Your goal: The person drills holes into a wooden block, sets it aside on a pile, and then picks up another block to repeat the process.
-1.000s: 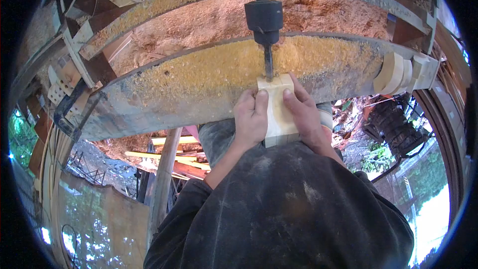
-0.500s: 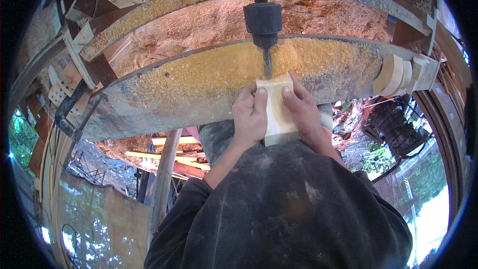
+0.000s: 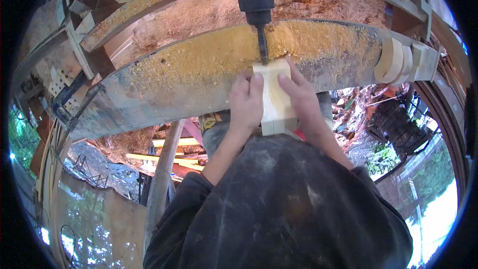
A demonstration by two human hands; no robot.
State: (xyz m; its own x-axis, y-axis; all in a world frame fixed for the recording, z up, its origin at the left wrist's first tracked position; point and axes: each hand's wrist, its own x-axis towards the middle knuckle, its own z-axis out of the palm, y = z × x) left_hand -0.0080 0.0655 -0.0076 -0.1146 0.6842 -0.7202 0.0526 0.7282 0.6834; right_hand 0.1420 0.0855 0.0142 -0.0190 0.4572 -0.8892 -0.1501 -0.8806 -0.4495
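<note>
wooden block (image 3: 275,92), one: grasped between left hand (image 3: 246,102) and right hand (image 3: 303,98), end still at drill bit (image 3: 263,45); view shifted, working position apparently unchanged.

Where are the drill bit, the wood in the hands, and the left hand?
Drill bit (image 3: 263,45), head view: middle of its shaft.
Wood (image 3: 275,93), head view: middle of its upper face.
Left hand (image 3: 246,105), head view: back of the hand.

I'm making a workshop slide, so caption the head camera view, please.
Left hand and right hand grip a wooden block by a machine bit at a sawdust-strewn table.
</note>
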